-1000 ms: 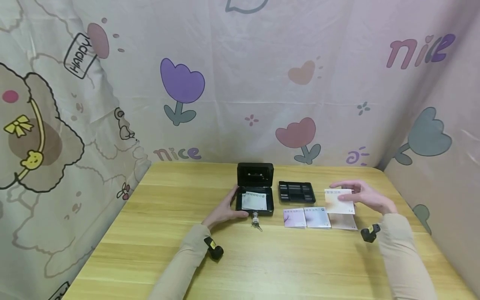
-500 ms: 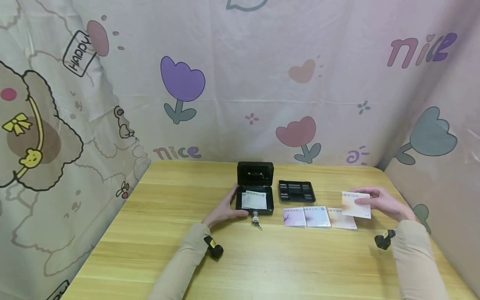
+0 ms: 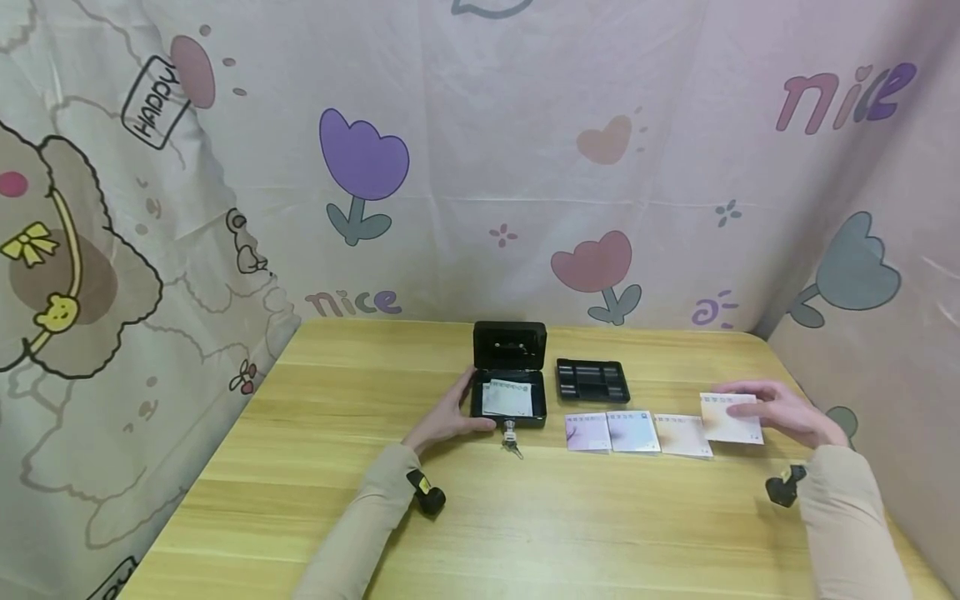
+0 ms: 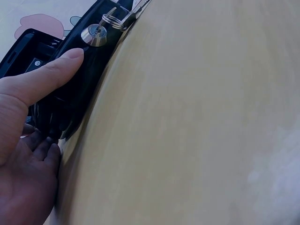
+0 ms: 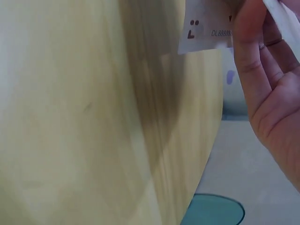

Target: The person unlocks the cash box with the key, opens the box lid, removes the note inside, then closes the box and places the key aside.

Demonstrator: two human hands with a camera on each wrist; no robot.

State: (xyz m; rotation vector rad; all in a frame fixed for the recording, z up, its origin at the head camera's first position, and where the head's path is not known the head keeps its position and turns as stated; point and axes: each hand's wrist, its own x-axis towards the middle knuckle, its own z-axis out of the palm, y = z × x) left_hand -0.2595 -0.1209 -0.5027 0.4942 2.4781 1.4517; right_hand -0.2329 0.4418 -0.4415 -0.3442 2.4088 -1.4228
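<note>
Right hand (image 3: 791, 411): thumb and fingers pinch a pale orange note (image 3: 722, 427) at the right of the frame, just beyond the row.
Left hand (image 3: 447, 419): holds the near-left corner of the open black box (image 3: 529, 422), mid-frame, thumb on its front.
Handling: I'd pinch lightly and keep the note flat — its near edge squared with the row.
Steadying: a still left hand should keep the box put.
Row: three places, lower right of centre — purple note (image 3: 587, 434), blue note (image 3: 632, 433), orange note (image 3: 681, 437); I can't tell how many layers.
Box notes (image 3: 507, 398): at least two, overlapping.
Tray (image 3: 592, 383): one.
Keys (image 3: 512, 447): uncountable from here.
</note>
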